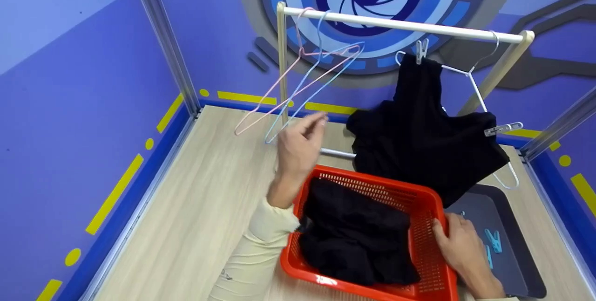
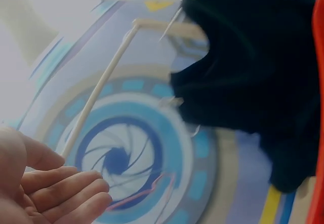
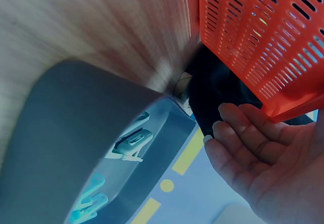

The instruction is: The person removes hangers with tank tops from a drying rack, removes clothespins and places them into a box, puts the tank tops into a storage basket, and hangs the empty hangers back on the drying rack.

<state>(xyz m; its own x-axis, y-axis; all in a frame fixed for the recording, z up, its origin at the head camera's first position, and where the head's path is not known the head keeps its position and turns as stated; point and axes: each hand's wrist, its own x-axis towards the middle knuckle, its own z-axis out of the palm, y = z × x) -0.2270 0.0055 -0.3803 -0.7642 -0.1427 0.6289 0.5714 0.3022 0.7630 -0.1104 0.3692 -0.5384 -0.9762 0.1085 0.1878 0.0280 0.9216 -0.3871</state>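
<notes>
The hands are well apart. The left hand (image 1: 298, 149) is raised near the far left corner of the red basket (image 1: 428, 254), fingers loosely bent and holding nothing; it is near the hangers but touches neither. The right hand (image 1: 463, 247) holds the basket's right rim, thumb over the edge and fingers along the outside, probably to steady it.

Black cloth (image 1: 358, 231) lies in the basket, loosely bunched toward its left side, and the basket sits in front of the rack on the bench (image 1: 195, 189), which seems to keep the cloth within easy reach.

On the rail (image 1: 396, 23), a black garment (image 1: 414, 138) hangs from a white hanger (image 1: 475, 89) at the right end. One grey peg (image 1: 421, 51) grips it at the upper left and a second grey peg (image 1: 503, 129) at the right, likely so that it cannot slip off. A pink hanger (image 1: 298, 90) and a blue hanger (image 1: 316, 96) hang bare and overlapping at the left end. Blue pegs (image 1: 493, 240) lie in the dark tray (image 1: 512, 231), just beside the right hand, presumably to keep them together.
</notes>
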